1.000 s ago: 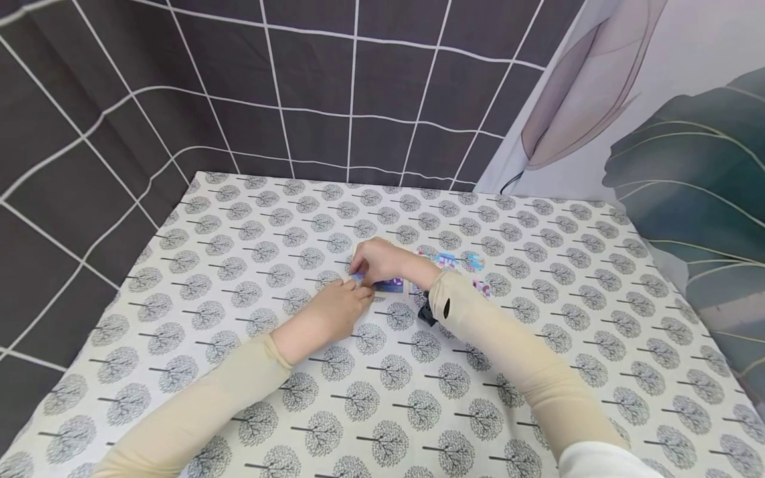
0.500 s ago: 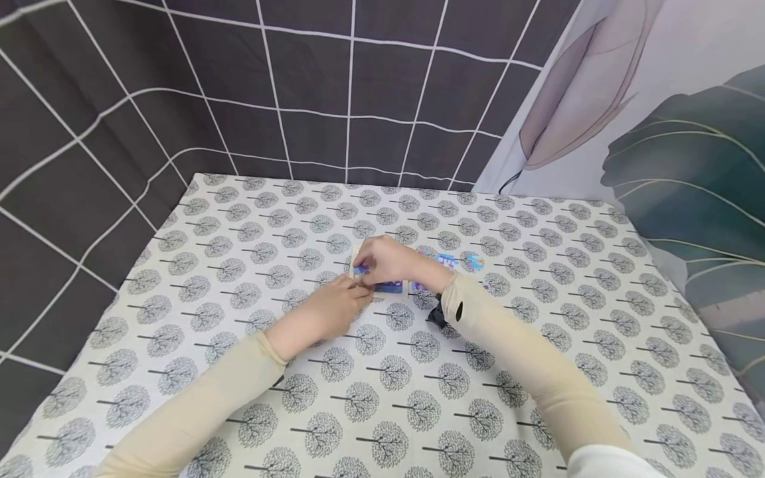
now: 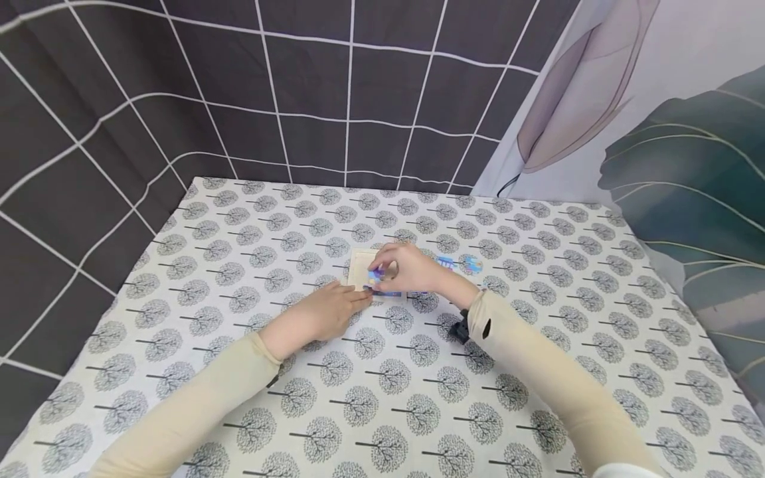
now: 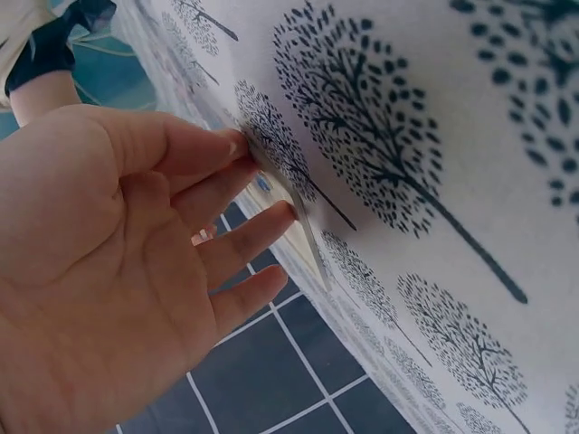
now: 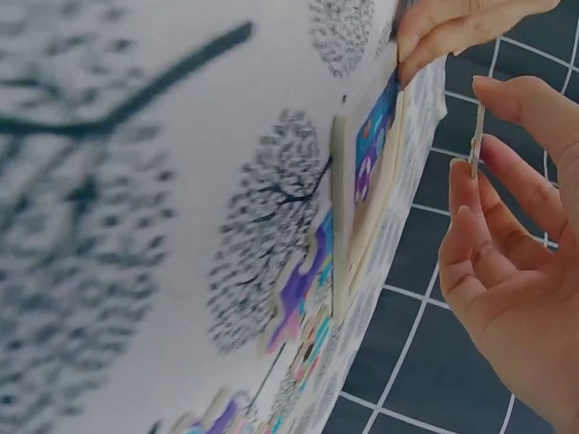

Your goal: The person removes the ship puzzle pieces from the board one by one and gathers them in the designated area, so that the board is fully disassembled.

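Note:
My right hand (image 3: 412, 267) pinches a small purple-blue jigsaw piece (image 3: 376, 272) between thumb and fingertips, above a pale wooden puzzle tray (image 3: 358, 260). In the right wrist view that piece (image 5: 478, 136) appears edge-on and raised off the tray. Blue and purple pieces (image 5: 373, 145) lie inside the tray along its near side, while its left part shows bare wood. My left hand (image 3: 327, 311) rests at the tray's near-left corner with fingers fairly straight. In the left wrist view its fingertips (image 4: 282, 212) touch the tray's edge (image 4: 312, 244).
Loose colourful jigsaw pieces (image 3: 471, 264) lie on the tree-patterned tablecloth (image 3: 454, 385) right of the tray, partly hidden by my right hand. A dark curtain with white grid lines (image 3: 311, 79) hangs behind the table. A black wrist device (image 3: 459, 330) sits under my right sleeve.
My right hand has drawn back to the right and risen from the tray with the jigsaw piece, uncovering the tray's left part. My left hand stays at the near corner, shifting slightly.

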`<state>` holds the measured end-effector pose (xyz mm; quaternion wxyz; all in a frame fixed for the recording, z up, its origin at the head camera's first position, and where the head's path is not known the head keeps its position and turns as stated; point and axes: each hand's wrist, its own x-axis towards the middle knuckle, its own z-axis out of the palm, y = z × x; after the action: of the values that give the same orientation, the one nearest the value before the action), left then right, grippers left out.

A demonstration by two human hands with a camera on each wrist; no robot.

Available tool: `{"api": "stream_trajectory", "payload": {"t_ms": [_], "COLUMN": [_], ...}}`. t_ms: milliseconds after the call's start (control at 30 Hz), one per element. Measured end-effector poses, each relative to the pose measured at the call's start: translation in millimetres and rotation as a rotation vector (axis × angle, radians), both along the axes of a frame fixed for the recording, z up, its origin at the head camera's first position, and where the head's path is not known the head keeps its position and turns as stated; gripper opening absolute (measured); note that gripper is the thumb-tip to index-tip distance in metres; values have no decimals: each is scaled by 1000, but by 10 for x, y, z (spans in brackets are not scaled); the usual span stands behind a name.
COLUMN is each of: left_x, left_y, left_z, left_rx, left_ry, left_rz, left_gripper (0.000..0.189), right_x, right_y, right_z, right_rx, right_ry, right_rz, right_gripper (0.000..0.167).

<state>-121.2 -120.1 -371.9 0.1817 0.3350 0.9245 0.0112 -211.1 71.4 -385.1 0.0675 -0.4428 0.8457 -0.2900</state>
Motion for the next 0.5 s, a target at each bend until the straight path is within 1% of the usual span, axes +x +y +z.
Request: {"api": "stream_trajectory", "payload": {"t_ms": [100,200,267,367,500], "left_x": [-27,-67,-93,-125,-136], "left_y": [-10,-24,-34,-51,-66], "left_z": [-8,-28,-45,-62,-52], "left_rx": [29,63,80,88,107], "left_ry": [-11,-31,-44,-46,-71], "left_rz": [5,11,17,7,11], "left_gripper": [44,44,45,46,47], "right_x": [48,118,174,251,310], "right_y": [69,140,189,260,357], "right_z": [-17,-13,2,29,25], "right_rx": [-19,-15,-9,-17,-26], "right_ry": [-20,-23,-14,-5,14], "right_rz": [-11,-20,-25,-22,-47], "right_gripper": [31,33,34,35,35]}}
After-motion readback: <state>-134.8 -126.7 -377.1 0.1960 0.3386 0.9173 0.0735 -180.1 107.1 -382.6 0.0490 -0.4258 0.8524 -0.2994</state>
